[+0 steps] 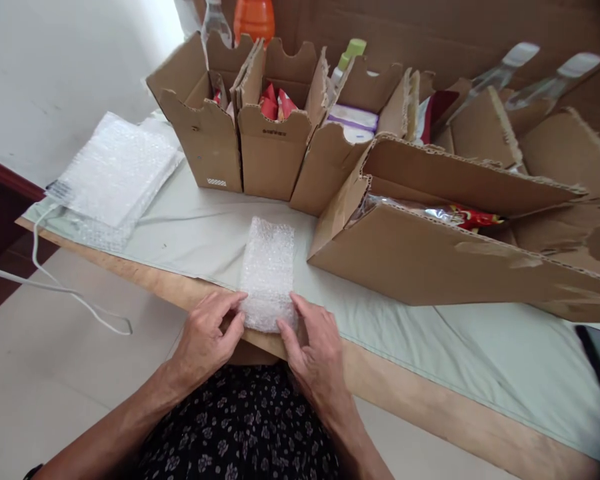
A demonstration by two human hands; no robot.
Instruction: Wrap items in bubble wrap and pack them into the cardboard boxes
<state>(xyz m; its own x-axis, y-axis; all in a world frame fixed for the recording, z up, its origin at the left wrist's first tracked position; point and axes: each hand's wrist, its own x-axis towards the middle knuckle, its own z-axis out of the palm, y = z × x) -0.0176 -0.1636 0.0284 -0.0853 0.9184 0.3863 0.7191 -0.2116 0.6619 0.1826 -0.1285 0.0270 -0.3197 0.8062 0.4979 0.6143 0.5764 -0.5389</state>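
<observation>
The pad (269,260) and the stacked sheets (117,170) are dimpled, glossy clear plastic bubble wrap, the cloth (215,217) matt and creased, the worktop (410,393) smooth bare wood, the boxes (275,157) matt corrugated cardboard, rough along their top edges, and the red packets (269,105) shiny film.
</observation>
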